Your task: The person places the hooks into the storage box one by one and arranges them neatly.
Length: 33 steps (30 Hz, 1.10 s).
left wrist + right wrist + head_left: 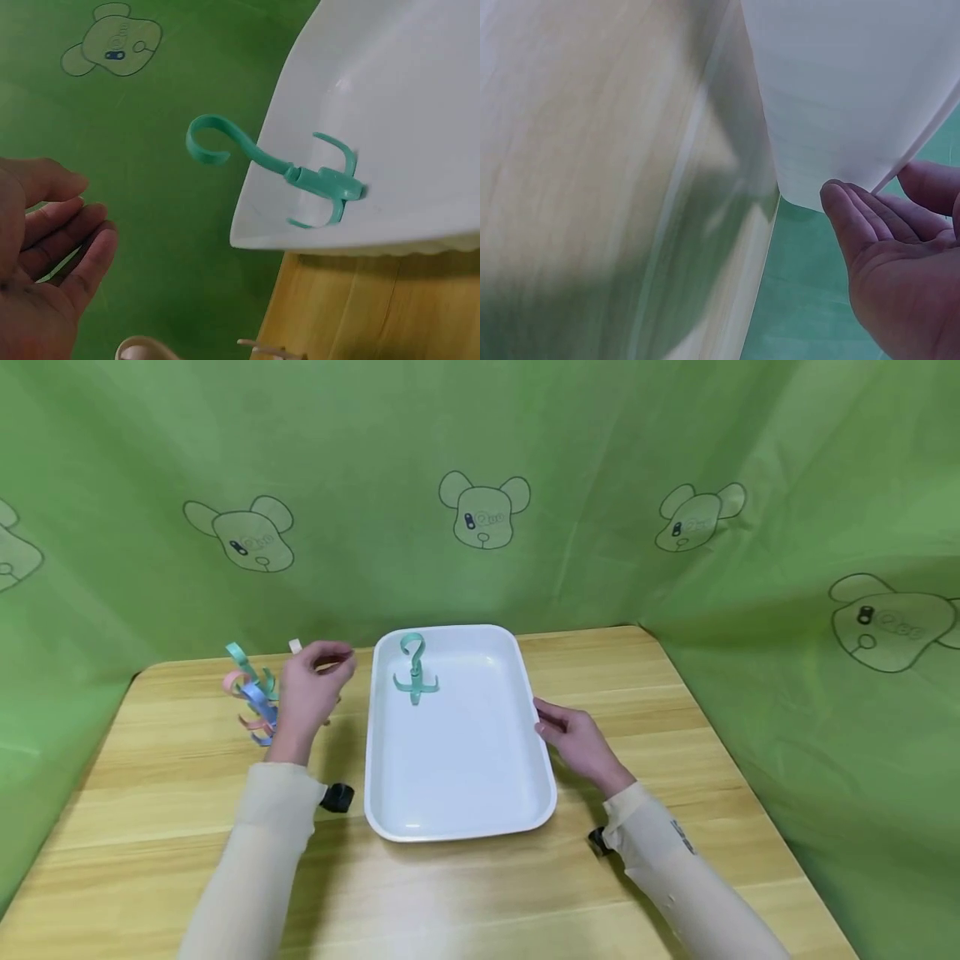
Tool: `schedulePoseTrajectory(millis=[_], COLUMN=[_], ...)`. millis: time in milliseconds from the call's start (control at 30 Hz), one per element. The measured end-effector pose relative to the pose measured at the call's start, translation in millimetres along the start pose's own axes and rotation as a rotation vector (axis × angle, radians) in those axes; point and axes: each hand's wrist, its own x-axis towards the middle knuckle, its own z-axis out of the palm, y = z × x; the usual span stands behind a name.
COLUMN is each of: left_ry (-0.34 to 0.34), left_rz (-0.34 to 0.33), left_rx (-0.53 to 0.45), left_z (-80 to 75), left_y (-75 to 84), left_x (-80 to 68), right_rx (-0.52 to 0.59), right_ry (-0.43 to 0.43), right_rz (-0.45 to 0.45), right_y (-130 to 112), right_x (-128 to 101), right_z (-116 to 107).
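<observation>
Green hook (416, 680) sits in the tray (468, 760) between left hand (311, 687), half-open and empty, and right hand (579, 745), pinching the rim (553, 789). Loading seems underway; next likely calls for hooks (258, 700) beside the left hand.

One white tray (465, 760) is counted; in it, one green hook (416, 675); beside it, at least four hooks (256, 695), partly hidden; two hands (309, 687), two black wrist devices (337, 797) and five printed bear heads (483, 520) are shown.
</observation>
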Motion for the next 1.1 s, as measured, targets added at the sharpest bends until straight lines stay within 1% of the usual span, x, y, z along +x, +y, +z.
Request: schedulePoseTrajectory(millis=[100,233,367,433,467,500,533,667,700,733,767,900,967,1100], left_ry=[0.029,0.094,0.203,0.259,0.280,0.298,0.313,0.360,0.372,0.377,0.379,0.377,0.373,0.332], left_rz=[-0.004,0.001,-0.011,-0.008,-0.014,-0.011,-0.006,-0.021,-0.023,-0.029,-0.031,0.003,0.019,0.002], left_rx=[-0.030,-0.076,-0.153,-0.172,-0.180,-0.181,-0.168,-0.141,-0.142,-0.136,-0.126,-0.051,0.005,0.052], left_z=[-11.8,-30.1,-47.3,-54.8,-58.4,-61.4,-64.1,-73.8,-75.9,-77.8,-79.3,-81.3,-80.9,-80.5], left_y=[0.2,-0.4,-1.3,-2.7,-3.4,-4.7,-6.0,-13.5,-16.2,-18.8,-21.5,-29.5,-30.5,-29.5], left_x=[-8.9,-19.8,-31.8,-37.5,-39.8,-41.3,-42.4,-42.5,-42.4,-42.6,-43.1,-45.8,-46.1,-40.9], right_rx=[0.000,-0.006,0.005,0.016,0.016,0.013,0.008,-0.010,-0.014,-0.013,-0.013,-0.019,-0.020,-0.014], right_ry=[-0.006,-0.008,-0.010,-0.017,-0.023,-0.027,-0.026,-0.017,-0.013,-0.011,-0.011,-0.014,-0.017,-0.012], right_rz=[0.000,-0.003,-0.009,-0.014,-0.009,-0.006,-0.002,0.010,0.005,0.002,0.004,0.018,0.019,-0.001], right_y=[-1,-2,0,0,-4,-10,-11,-11,-7,0,1,3,3,2], right_x=[0,-1,0,0,-1,-3,-4,-4,-3,0,0,-2,-3,-3], right_z=[-1,0,1,2,2,1,1,-1,-1,-1,-1,0,0,-2])
